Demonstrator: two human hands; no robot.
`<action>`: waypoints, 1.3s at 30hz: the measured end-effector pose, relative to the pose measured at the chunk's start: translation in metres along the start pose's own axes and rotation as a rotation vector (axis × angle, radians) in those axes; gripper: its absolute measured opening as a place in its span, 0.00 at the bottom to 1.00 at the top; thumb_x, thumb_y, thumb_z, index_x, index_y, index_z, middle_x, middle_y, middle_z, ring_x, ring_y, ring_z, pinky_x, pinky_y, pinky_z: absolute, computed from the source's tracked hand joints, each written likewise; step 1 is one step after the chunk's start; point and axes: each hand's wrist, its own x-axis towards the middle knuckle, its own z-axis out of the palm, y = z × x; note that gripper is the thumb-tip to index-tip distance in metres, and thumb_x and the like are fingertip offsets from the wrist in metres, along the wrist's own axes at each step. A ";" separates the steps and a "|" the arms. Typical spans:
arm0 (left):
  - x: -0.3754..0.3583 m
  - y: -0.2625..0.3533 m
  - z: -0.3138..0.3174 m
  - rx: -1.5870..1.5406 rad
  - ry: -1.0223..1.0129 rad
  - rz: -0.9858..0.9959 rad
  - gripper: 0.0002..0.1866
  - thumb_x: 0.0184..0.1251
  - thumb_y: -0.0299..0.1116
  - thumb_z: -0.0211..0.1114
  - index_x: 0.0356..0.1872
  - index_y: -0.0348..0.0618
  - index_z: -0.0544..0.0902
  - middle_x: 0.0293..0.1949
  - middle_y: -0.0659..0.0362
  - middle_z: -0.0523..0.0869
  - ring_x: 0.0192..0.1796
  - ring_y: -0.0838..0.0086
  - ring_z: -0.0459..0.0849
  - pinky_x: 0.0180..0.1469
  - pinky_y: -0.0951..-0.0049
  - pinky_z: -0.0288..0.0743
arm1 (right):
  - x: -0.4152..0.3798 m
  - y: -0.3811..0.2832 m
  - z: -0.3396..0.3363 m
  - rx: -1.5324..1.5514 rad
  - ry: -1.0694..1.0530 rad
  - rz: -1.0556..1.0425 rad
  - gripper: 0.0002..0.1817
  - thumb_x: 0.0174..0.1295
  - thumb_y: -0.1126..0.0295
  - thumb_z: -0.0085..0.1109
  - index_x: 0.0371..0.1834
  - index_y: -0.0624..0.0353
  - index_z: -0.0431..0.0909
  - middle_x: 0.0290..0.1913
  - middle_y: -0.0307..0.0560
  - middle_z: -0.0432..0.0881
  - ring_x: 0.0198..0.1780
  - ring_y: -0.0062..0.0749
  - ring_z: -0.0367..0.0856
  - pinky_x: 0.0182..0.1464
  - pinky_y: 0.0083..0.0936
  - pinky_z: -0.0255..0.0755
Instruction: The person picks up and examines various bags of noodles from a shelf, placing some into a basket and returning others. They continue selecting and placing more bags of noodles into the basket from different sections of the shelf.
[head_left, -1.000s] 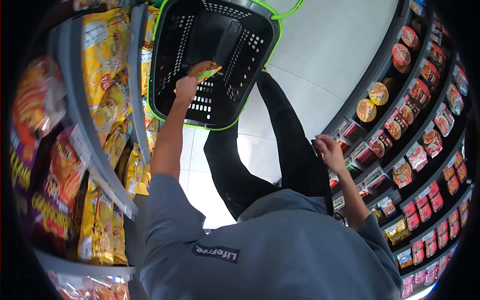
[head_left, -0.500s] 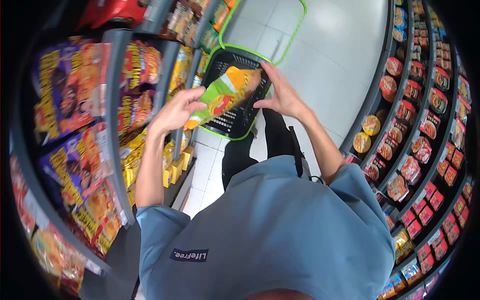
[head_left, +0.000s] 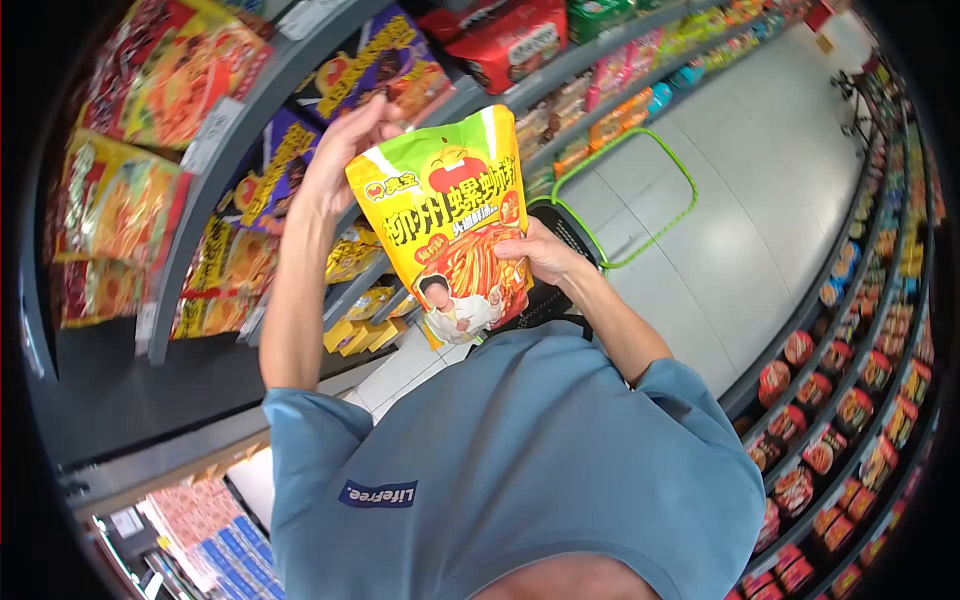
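A yellow and green bag of instant noodles is held up in front of my chest, its printed front facing me. My right hand grips its right side, thumb on the front and fingers behind. Beside the bag's upper left corner is my left hand, fingers loosely bent and apart, in front of the shelf. Partly hidden behind the bag and my right arm, a black shopping basket stands on the floor with its bright green handle swung out.
Purple noodle bags and other bright packets fill the shelf on my left. A red bag sits farther along it. Small yellow boxes line a low shelf. Cup noodles fill curved-looking racks across the tiled aisle.
The noodle bag has risen from over the basket and turned its front toward me. My left hand has moved up toward the shelf. The view has swung toward the left shelf.
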 end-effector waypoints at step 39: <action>-0.105 0.083 0.068 0.233 0.256 0.695 0.20 0.80 0.43 0.44 0.57 0.37 0.71 0.50 0.55 0.82 0.49 0.69 0.85 0.45 0.62 0.86 | 0.093 -0.276 0.182 -0.491 -0.108 -0.297 0.23 0.62 0.67 0.64 0.56 0.68 0.73 0.49 0.50 0.84 0.47 0.30 0.85 0.48 0.30 0.82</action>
